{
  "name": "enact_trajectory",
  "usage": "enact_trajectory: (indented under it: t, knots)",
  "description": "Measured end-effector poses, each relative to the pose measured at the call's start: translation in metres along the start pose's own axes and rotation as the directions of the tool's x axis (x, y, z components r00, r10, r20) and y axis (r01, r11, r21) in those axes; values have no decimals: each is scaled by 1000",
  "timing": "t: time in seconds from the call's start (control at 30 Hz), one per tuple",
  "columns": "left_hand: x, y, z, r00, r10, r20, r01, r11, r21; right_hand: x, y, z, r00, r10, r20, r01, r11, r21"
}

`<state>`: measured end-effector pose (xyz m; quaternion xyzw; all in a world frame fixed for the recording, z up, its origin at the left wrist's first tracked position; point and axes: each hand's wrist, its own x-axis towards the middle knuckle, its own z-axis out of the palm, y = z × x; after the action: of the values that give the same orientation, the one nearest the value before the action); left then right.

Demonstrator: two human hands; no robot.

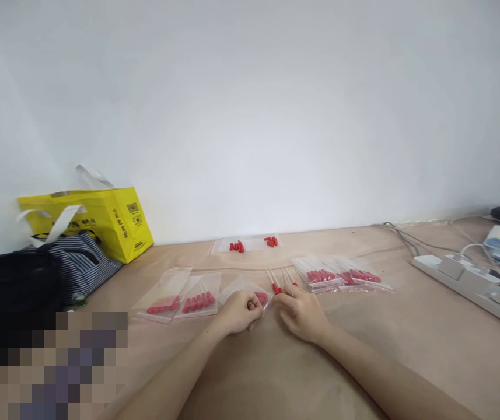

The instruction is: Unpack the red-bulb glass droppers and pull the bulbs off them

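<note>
- Red-tipped sticks (275,288) are laid just left of the packet stack (341,274), with their pale shafts fanned away from the person and their red ends kept nearest the right hand (301,312).
- On the right hand, placed in front and left of the packet stack, the fingers are bent and the thumb and forefinger are brought up to the red ends; whether these are pinched or only touched cannot be told.
- On the left hand (240,310), farther left of the packet stack, the fingers are curled inward and set close together beside a clear bag (241,286); whether its film is gripped cannot be told. Red ends can be seen inside that bag.
- Well left of the packet stack, two filled packets (199,297) are laid close together, with red lines marked along their edges.
- Behind and left of the packet stack, two clusters of red pieces (237,247) are seen on clear plastic (255,245).
- Far left of the packet stack, a yellow bag (105,210) is printed with black characters and square code blocks; its main lettering is partly covered by a white handle and cannot be read with certainty.
</note>
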<state>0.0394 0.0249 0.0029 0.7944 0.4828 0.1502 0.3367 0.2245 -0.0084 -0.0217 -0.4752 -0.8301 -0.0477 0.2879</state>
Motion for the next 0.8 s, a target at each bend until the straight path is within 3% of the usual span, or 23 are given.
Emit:
enact_trajectory:
  t: [0.4,0.8]
  knots:
    - [0,1,0,1000,-8,-17,8,1000,2,14,-5,9,995,-57,77,64,994,-93]
    - [1,-2,0,1000,4,12,-4,999,-43,15,-1,16,989,-148,-4,145,974,-172]
